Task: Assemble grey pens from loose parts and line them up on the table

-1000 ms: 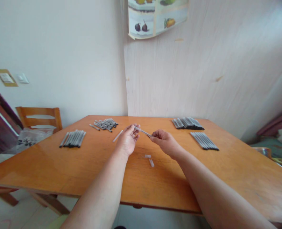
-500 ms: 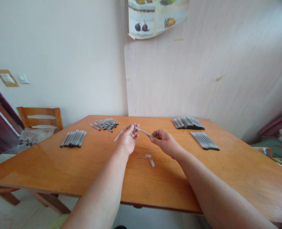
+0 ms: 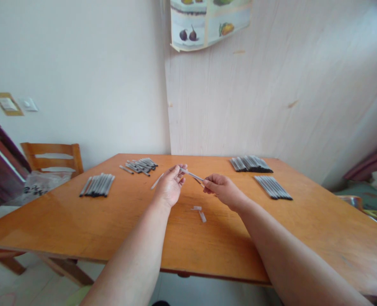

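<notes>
Both hands pinching one thin clear pen tube above the table, centre of frame.

I am watching the left hand [image 3: 171, 187] closing its fingertips on the upper-left end of the pen tube [image 3: 191, 174], while the right hand [image 3: 222, 190] is clamping thumb and forefinger on the lower-right end; the tube is slanting down to the right between them, off the wooden table [image 3: 64, 225]. Two small clear pieces [image 3: 199, 212] are lying on the table just below the hands. A single loose tube [image 3: 157, 182] is lying just left of the left hand. A row of pens [image 3: 96, 186] is sitting at mid-left, a scattered heap [image 3: 140, 165] behind it, and two neat rows [image 3: 261, 175] at mid-right. A wooden chair [image 3: 51, 157] is standing at the left edge, a fruit poster [image 3: 207, 21] hanging at top centre.
</notes>
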{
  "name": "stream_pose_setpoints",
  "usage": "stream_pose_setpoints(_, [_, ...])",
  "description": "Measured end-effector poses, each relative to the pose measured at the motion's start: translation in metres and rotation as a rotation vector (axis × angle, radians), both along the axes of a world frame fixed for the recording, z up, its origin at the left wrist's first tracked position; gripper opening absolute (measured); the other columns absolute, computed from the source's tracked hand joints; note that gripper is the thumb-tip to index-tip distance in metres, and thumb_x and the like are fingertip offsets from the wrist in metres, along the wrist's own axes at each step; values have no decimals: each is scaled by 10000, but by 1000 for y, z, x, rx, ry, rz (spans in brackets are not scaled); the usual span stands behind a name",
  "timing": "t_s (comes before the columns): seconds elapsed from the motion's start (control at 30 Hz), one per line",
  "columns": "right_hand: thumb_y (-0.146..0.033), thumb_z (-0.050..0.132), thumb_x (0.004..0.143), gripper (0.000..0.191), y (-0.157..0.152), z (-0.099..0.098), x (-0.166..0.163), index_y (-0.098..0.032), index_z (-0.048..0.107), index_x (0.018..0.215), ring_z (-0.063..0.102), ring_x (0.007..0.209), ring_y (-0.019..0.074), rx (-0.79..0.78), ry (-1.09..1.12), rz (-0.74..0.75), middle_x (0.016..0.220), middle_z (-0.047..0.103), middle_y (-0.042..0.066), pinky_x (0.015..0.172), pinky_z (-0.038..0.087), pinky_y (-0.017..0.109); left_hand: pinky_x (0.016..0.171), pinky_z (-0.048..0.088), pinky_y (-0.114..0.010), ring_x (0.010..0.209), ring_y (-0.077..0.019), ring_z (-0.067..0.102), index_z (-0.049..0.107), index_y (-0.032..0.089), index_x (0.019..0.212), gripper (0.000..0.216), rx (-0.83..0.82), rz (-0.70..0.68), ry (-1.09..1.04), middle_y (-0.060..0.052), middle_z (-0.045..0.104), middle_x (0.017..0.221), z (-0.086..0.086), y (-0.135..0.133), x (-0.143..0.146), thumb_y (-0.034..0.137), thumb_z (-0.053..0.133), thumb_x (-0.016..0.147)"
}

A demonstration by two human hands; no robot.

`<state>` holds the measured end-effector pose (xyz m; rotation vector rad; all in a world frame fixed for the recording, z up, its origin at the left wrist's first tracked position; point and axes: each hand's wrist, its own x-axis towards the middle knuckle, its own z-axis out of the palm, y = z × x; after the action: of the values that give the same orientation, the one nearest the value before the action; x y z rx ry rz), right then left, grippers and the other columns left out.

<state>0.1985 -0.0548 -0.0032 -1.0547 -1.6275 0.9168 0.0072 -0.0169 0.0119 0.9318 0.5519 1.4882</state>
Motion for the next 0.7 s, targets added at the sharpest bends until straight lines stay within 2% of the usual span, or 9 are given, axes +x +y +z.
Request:
stream_pose_setpoints(0.4, [-435, 551, 812, 281, -1, 1, 1, -161, 581, 756, 525, 597, 108, -58, 45, 83, 694, 648, 43, 602, 412, 243, 691, 409, -223, 1029, -152, 606, 648, 193, 867, 167, 39, -25, 18, -53, 690, 1049, 2, -1, 0, 273, 704, 731])
stream_pose_setpoints(0.7, [-417, 555, 810, 265, -2, 3, 1, -156, 579, 771, 508, 585, 101, -54, 83, 50, 689, 633, 38, 580, 399, 234, 685, 411, -244, 972, -172, 621, 641, 202, 934, 263, 20, -7, 37, -72, 683, 1069, 2, -4, 4, 368, 696, 738])
